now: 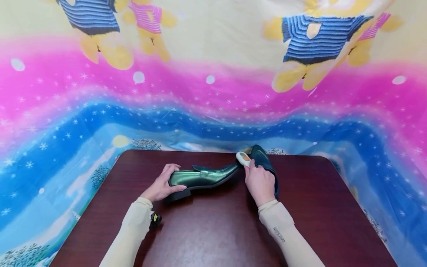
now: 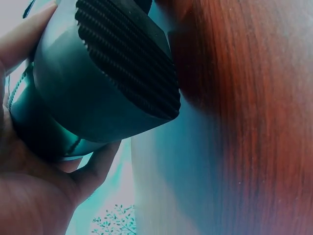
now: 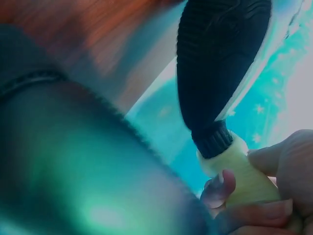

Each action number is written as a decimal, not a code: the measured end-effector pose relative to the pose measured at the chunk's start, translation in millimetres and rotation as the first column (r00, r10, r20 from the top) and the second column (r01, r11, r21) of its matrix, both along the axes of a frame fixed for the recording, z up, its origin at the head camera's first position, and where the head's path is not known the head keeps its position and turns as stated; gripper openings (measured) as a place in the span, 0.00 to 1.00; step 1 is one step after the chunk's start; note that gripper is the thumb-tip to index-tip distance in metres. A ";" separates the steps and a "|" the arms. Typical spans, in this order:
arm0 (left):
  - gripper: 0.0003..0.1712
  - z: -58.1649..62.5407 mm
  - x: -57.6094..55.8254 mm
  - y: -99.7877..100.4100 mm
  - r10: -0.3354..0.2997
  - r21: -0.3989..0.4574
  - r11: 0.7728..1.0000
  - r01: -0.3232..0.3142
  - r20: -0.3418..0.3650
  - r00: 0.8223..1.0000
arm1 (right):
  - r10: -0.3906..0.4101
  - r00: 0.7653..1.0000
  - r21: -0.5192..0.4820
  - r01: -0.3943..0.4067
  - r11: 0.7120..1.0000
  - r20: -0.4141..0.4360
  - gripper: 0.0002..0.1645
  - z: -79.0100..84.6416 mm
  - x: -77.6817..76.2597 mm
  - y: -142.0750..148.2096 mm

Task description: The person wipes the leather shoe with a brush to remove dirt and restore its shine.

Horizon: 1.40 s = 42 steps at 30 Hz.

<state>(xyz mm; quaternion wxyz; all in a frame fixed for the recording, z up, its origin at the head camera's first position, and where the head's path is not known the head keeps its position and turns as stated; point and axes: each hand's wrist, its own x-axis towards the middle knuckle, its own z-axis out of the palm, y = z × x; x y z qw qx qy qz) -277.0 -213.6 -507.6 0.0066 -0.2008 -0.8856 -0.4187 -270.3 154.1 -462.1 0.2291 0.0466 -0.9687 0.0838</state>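
Observation:
My left hand (image 1: 162, 185) grips a shiny green loafer (image 1: 200, 178) by its heel, thumb along the near side. The shoe's toe points right and is tipped up. In the left wrist view, its ridged black heel (image 2: 129, 61) faces the camera. My right hand (image 1: 261, 182) holds a small white bottle (image 1: 243, 158) with an orange label. Its black ribbed neck (image 3: 213, 139) meets the loafer's toe tip in the right wrist view, where the dark sole (image 3: 220, 58) shows. The bottle's applicator end is hidden. A second green loafer (image 1: 261, 155) stands behind my right hand, partly covered by it.
Both shoes are over a dark red-brown wooden table (image 1: 207, 233). A small black and yellow object (image 1: 155, 218) shows beside my left wrist. A printed curtain (image 1: 213, 100) with bears and snowflakes hangs along the table's back and sides.

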 end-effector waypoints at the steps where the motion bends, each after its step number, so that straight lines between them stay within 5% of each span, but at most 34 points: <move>1: 0.30 0.1 0.0 1.2 -0.003 -0.001 1.000 0.003 0.000 1.000 | -0.011 1.000 0.000 0.011 1.000 -0.002 0.25 -0.6 0.0 1.2; 5: 0.30 0.6 0.5 3.8 0.004 -0.001 1.000 -0.004 -0.002 1.000 | -0.004 1.000 -0.021 0.004 1.000 -0.002 0.24 -1.6 2.3 2.7; 9: 0.30 1.0 1.5 3.3 0.016 -0.010 1.000 -0.016 -0.006 1.000 | 0.105 0.994 -0.088 -0.102 0.991 0.029 0.21 1.2 9.9 -4.6; 14: 0.30 0.7 2.6 2.0 0.028 -0.008 1.000 -0.029 -0.010 1.000 | 0.317 0.942 -0.155 -0.299 0.941 0.106 0.20 7.1 23.6 -25.8; 18: 0.31 -1.2 1.5 2.4 0.027 -0.010 1.000 -0.027 -0.013 1.000 | 0.399 0.906 -0.178 -0.374 0.910 0.140 0.24 4.7 30.9 -38.6; 22: 0.32 -1.6 0.2 2.1 0.021 -0.007 1.000 -0.022 -0.015 1.000 | 0.367 0.924 -0.161 -0.347 0.924 0.112 0.24 -1.6 29.0 -36.7; 27: 0.33 -0.8 -1.1 -0.5 0.017 -0.008 1.000 -0.017 -0.007 1.000 | 0.191 0.981 -0.128 -0.187 0.974 0.021 0.21 -8.0 17.7 -22.1; 31: 0.32 0.3 -2.4 2.1 0.001 -0.009 1.000 -0.001 -0.008 1.000 | 0.095 0.995 -0.143 -0.095 0.985 -0.006 0.23 -8.3 12.0 -12.3; 37: 0.32 -1.9 -0.4 7.8 0.013 0.000 1.000 -0.013 -0.034 0.999 | 0.111 0.993 -0.192 -0.100 0.976 0.051 0.24 -5.7 14.1 -12.8; 42: 0.30 -4.7 4.9 7.0 0.090 0.024 0.996 -0.089 -0.070 0.993 | 0.246 0.960 -0.281 -0.202 0.938 0.132 0.22 -6.9 17.4 -25.6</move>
